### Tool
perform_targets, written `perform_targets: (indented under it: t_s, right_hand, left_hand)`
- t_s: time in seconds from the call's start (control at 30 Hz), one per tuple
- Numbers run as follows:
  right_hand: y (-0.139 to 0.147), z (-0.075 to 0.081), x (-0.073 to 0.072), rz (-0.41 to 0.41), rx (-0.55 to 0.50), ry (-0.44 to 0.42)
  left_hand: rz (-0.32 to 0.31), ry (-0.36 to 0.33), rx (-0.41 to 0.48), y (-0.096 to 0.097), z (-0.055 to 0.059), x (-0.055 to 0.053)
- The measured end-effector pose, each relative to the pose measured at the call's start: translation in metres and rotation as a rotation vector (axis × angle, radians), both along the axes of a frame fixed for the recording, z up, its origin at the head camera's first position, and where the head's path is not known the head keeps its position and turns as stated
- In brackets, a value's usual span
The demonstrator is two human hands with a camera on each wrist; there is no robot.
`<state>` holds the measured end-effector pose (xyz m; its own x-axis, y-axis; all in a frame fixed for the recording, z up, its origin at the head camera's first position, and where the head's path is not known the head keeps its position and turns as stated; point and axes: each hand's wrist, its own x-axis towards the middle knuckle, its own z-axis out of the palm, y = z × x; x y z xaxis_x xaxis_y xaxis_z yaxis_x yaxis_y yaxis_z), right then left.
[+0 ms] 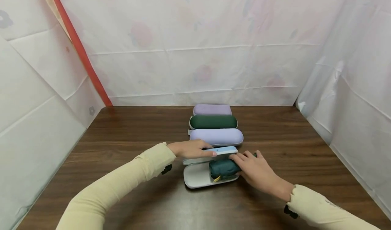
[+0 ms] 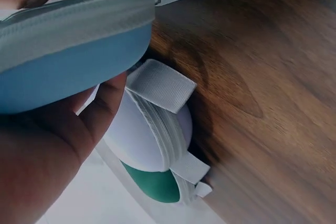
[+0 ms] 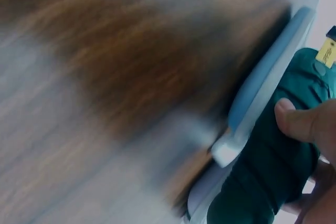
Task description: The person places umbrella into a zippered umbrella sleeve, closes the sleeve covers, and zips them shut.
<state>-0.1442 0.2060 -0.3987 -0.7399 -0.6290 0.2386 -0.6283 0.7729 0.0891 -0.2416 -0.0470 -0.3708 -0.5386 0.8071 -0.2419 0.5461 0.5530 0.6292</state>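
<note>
A light blue zip case lies unzipped on the table, its pale inside showing. My left hand holds the raised lid at its back left; in the left wrist view the fingers bend against the blue shell. A dark green folded umbrella lies over the right part of the case's lower half. From above and the right, my right hand grips it, with the thumb pressed on the fabric in the right wrist view. A yellow tag shows at one end of the umbrella.
Behind the opened case stand several closed cases in a row: lavender, dark green and mauve. The brown wooden table is bordered by pale sheets at the back and sides.
</note>
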Motion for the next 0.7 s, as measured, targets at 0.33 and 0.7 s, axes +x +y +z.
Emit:
perform_targets:
  t_s: [0.33, 0.7]
  right_hand:
    - [-0.02, -0.002, 0.007, -0.004, 0.073, 0.089]
    - [-0.042, 0.001, 0.012, 0.034, 0.102, 0.113]
  left_hand:
    - [-0.009, -0.02, 0.024, 0.008, 0.0, 0.003]
    - [-0.012, -0.029, 0.049, 0.01, 0.002, 0.005]
